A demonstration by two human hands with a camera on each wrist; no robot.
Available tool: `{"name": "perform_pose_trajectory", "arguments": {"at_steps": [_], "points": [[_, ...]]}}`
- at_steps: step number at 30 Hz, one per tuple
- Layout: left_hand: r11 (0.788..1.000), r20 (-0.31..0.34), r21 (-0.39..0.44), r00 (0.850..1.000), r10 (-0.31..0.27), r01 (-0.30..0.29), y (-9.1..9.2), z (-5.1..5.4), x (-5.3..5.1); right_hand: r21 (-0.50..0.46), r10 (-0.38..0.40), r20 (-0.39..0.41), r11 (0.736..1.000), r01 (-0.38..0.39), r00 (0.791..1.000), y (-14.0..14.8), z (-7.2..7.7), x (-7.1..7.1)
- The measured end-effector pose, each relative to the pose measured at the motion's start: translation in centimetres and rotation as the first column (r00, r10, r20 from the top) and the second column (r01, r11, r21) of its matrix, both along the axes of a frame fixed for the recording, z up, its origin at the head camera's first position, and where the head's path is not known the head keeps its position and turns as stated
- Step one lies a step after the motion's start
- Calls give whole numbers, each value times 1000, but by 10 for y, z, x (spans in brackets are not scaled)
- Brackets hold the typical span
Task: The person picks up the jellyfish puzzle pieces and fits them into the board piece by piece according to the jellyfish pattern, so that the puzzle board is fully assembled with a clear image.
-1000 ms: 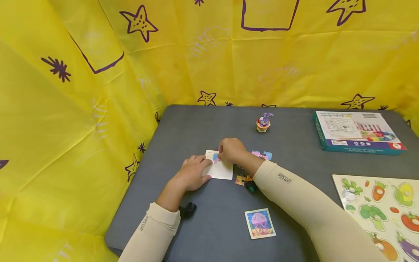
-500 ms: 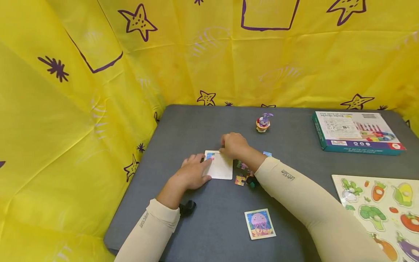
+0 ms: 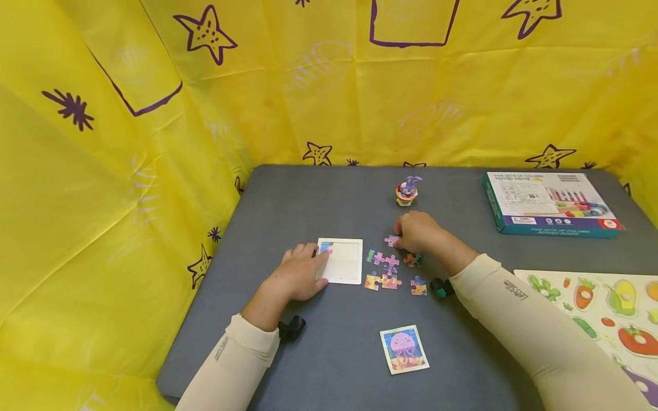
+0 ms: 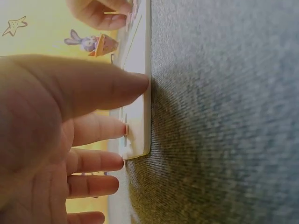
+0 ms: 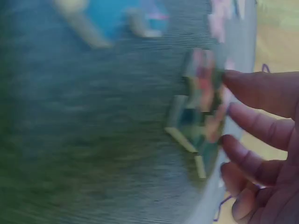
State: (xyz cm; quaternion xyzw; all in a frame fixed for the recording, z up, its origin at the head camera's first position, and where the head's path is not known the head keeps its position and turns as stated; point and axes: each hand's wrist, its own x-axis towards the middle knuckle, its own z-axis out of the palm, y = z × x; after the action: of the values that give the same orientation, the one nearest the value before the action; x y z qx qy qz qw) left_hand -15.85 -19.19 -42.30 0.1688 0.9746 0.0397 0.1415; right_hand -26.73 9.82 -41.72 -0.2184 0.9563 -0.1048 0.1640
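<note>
One square white tray (image 3: 346, 264), my left hand (image 3: 298, 274) resting extended fingers on it; at least seven multicoloured puzzle pieces (image 3: 390, 281) near my right hand (image 3: 418, 231), whose grip I cannot tell.

Puzzle pieces (image 5: 205, 88) blurred in right-wrist view; vegetable board (image 3: 598, 308) cropped.

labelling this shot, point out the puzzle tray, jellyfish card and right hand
puzzle tray (image 3: 344, 263), head view, bare recess floor
jellyfish card (image 3: 404, 349), head view, middle of printed picture
right hand (image 3: 418, 230), head view, back of hand
</note>
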Motion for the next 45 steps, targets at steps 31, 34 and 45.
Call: {"name": "perform_pose_trajectory", "arguments": {"at_steps": [31, 34, 45], "points": [[999, -81, -16, 996, -39, 38, 5, -6, -11, -309, -7, 170, 949, 60, 985, -102, -13, 1], [998, -100, -49, 994, -42, 37, 8, -5, -11, -275, 2, 130, 961, 34, 992, -103, -12, 1], [993, -134, -112, 990, -38, 23, 12, -5, -13, -129, 5, 31, 992, -1, 1000, -33, 13, -8]]}}
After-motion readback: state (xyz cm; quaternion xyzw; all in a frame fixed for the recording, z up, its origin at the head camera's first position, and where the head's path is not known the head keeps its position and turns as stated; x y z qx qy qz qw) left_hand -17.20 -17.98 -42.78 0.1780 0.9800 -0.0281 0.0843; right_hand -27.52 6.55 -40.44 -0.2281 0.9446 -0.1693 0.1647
